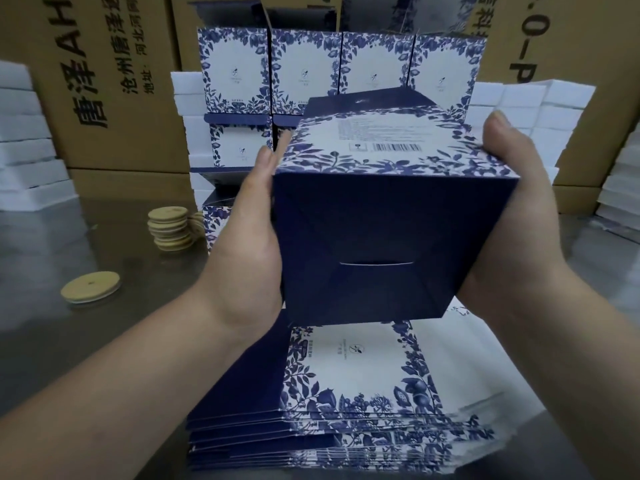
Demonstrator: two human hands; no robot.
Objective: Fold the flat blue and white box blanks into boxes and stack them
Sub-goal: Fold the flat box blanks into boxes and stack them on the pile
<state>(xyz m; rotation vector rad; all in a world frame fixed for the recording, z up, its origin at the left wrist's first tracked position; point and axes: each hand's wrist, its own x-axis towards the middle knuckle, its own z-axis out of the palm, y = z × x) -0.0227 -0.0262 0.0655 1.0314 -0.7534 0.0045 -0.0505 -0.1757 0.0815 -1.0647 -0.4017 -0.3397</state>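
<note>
Brown cartons (pixel 121 81) printed with black characters walled off the far side of the desk (pixel 52 341), and piles of white foam trays (pixel 24 133) stood against them on both sides. Between those piles we saw the stack of finished boxes (pixel 304 71), a top row of four side by side with their white, blue-leaved fronts turned to us and more rows below, partly hidden.

Nearer to us, the folded box (pixel 391 209) was held up in the air, in front of that stack and above the pile of flat blanks (pixel 346 393). Its dark blue end faced us, with the flaps closed and a thin slot showing across the middle. Its upper face carried the leaf border, small print and a barcode.

Both hands were apart, one on each side of the box, which was clamped between them. The left hand (pixel 249 244) pressed its palm against the left wall, with fingers lying fairly straight along it toward the far edge. The right hand (pixel 512 216) pressed the right wall the same way, a fingertip reaching the rim of the patterned face.

The flat blanks lay at the near edge of the desk, slightly fanned, the top one showing a white panel framed in blue flowers beside a plain dark blue panel.

To the left, a short stack of round wooden lids (pixel 169 226) sat on the grey desk, and a single lid (pixel 90 286) lay flat nearer to us, well apart from the stack.
</note>
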